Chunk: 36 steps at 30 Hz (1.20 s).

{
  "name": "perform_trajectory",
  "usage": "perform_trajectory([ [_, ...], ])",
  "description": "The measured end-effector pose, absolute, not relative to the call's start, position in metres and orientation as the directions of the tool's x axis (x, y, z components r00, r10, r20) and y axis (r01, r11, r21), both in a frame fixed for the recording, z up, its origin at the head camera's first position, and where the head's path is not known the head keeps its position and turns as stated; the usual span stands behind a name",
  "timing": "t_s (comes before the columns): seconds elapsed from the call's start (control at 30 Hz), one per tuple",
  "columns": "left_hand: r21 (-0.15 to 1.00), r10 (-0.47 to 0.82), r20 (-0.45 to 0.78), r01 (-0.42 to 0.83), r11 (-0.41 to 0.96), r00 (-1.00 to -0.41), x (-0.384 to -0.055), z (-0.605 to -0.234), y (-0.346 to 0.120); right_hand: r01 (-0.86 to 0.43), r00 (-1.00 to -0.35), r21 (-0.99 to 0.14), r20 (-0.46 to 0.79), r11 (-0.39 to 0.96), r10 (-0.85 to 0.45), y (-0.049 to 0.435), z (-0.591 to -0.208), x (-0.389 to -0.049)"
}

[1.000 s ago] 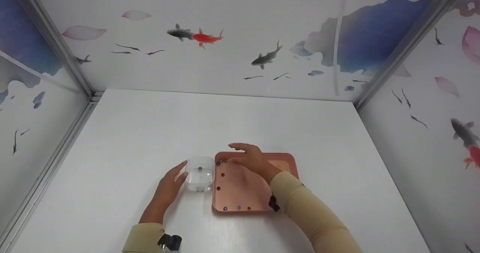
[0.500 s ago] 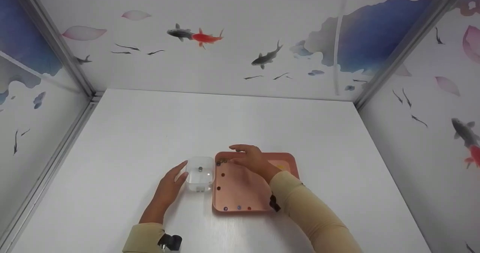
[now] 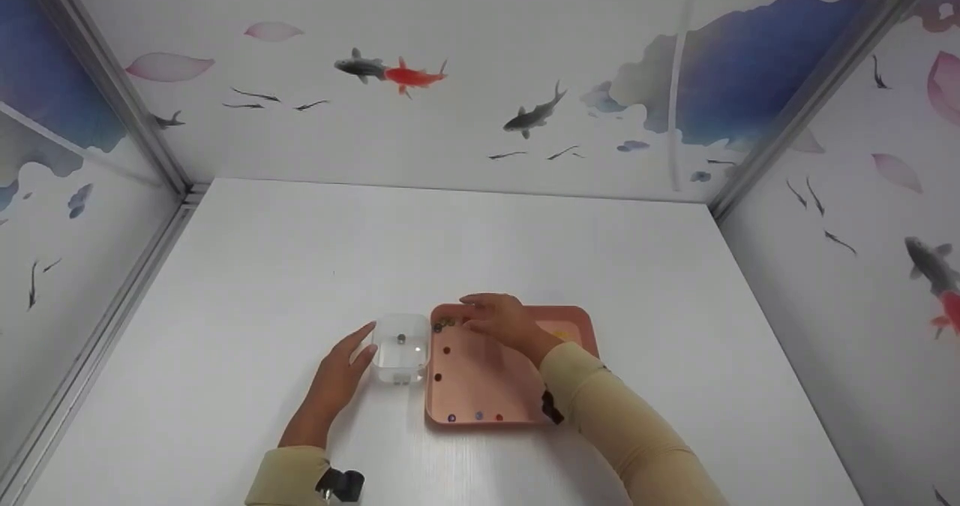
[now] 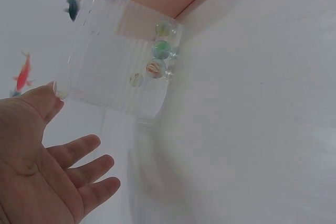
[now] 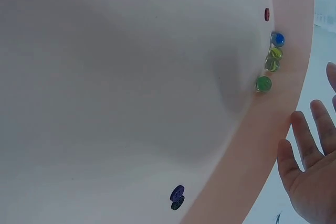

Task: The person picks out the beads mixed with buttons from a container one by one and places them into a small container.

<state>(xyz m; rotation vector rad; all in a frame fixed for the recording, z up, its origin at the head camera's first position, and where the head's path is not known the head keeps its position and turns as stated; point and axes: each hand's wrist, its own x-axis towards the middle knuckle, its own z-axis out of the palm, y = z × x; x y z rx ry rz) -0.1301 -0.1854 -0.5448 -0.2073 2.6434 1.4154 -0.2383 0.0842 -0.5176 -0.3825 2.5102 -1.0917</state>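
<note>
My left hand is at the left side of a clear plastic box, fingers spread and relaxed. In the left wrist view one digit touches the box's rim, and several glass marbles lie inside. A pink tray stands against the box's right side. Over its far left part my right hand reaches, fingers loosely extended and nothing seen in them. Close to those fingers, a green marble, a blue marble and yellowish ones lie along the tray's edge in the right wrist view.
Small buttons lie in the tray: a dark button at the left side and a red button at the near edge. A yellow piece shows beside the right wrist. White panels with painted fish surround the white table.
My right hand has lowered slightly toward the near side over the tray, its fingers coming a little closer together. The left hand, box and tray stay in place.
</note>
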Motion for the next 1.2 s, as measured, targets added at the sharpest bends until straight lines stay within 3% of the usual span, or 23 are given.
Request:
perform_trajectory([
  [0.43, 0.815, -0.058, -0.175, -0.177, 0.552, -0.983, -0.1305, -0.5448, -0.1854, -0.073, -0.889, -0.710, -0.272, 0.701, -0.368, 0.0823, -0.5237, -0.2398],
  [0.73, 0.818, -0.048, -0.186, -0.182, 0.546, -0.981, -0.1310, -0.5440, -0.1865, -0.154, -0.891, -0.679, -0.219, 0.718, -0.398, 0.0821, -0.5216, -0.2374],
  [1.2, 0.802, -0.061, -0.215, -0.212, 0.558, -0.975, -0.1328, -0.5455, -0.1864, -0.126, -0.875, -0.628, -0.295, 0.768, -0.384, 0.0799, -0.5234, -0.2385],
])
